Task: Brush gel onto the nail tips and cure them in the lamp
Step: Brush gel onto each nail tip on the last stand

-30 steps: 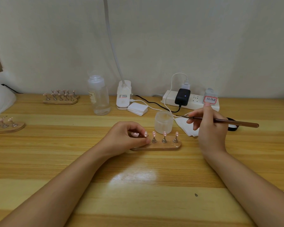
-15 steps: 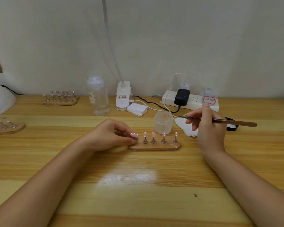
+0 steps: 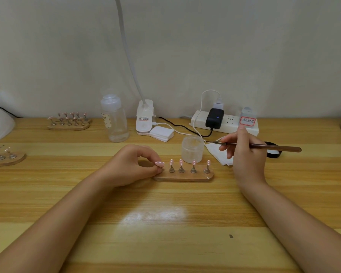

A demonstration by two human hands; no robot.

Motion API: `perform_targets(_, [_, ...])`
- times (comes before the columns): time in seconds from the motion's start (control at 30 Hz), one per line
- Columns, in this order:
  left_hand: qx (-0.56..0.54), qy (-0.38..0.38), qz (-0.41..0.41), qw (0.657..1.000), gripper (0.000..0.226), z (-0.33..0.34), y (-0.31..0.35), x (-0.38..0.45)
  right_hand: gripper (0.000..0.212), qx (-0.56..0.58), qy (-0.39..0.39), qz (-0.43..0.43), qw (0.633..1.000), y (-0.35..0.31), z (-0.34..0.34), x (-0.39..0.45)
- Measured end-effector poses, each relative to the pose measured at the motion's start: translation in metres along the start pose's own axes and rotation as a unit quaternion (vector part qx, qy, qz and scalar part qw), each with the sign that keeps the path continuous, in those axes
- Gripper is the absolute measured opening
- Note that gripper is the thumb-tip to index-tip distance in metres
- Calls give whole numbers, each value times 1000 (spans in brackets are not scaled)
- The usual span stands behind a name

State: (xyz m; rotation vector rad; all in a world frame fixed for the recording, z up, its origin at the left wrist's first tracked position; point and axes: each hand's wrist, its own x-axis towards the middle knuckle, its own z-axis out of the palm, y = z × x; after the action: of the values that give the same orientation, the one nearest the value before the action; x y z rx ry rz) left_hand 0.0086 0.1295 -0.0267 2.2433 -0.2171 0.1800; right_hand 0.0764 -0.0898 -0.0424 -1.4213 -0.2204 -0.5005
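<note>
Head view: jar (image 3: 192, 149) just behind holder (image 3: 184, 175), beside wipes (image 3: 219, 154).

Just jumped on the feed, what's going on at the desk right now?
A person is working on pink nail tips at a wooden desk. The left hand pinches the leftmost nail tip at the end of a wooden stand, where four more tips stand on pegs. The right hand holds a thin brush, its tip at the rim of a small clear jar behind the stand. No brushing is happening at this moment.
</note>
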Motion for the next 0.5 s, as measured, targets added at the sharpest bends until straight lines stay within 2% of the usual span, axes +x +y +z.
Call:
perform_targets(0.1, [17,32,28,999,8,3,2,0,48,0,0,4,1000,-1,1,0])
perform_targets(0.17, [13,89,41,995,7,6,6,1,48,-1,-1,5,1000,-1,1,0])
perform_targets(0.3, [-111,187,53,975,8,15,21,3,48,1,-1,7,1000,-2,1,-1])
perform_targets(0.4, [-196,187,75,960,6,28,32,5,47,2,2,11,1000,-3,1,-1])
perform_targets(0.5, [-159,193,107,962,9,44,33,5,46,4,7,9,1000,-4,1,-1])
